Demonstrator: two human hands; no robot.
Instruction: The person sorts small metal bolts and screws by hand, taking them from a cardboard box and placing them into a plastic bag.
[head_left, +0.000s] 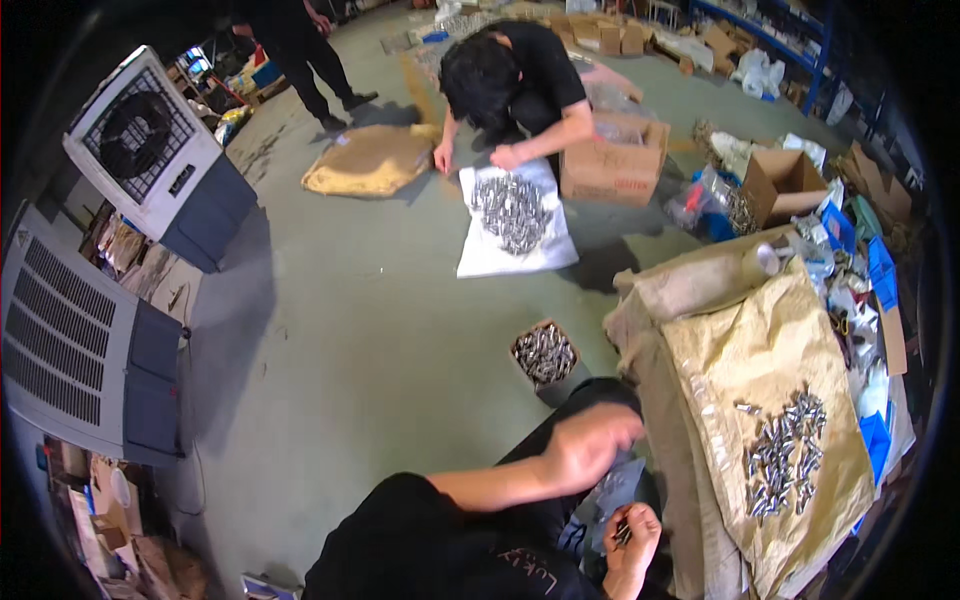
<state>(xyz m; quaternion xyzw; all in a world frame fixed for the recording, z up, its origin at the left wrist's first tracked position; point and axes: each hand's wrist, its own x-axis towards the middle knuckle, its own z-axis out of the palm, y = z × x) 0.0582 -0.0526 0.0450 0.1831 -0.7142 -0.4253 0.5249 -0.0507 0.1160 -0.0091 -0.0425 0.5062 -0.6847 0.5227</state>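
Note:
My left hand (592,446) reaches across my lap, its fingers smeared by motion, so what it holds cannot be told. Lower down, my right hand (644,548) is closed around a few small shiny metal parts (623,533). Between my hands lies a clear plastic bag (618,488). Just beyond my knee stands an open box (558,388) filled with similar metal parts (545,353). To my right, a loose pile of these metal parts (785,455) rests on a creased tan sheet (740,350).
Another person (540,80) crouches ahead over a white sack (490,262) bearing metal parts; a cardboard box (615,175) is beside them. Someone in dark trousers (300,60) stands farther back. Two air coolers (190,180) line the left. Blue bins (876,445) and clutter edge the right.

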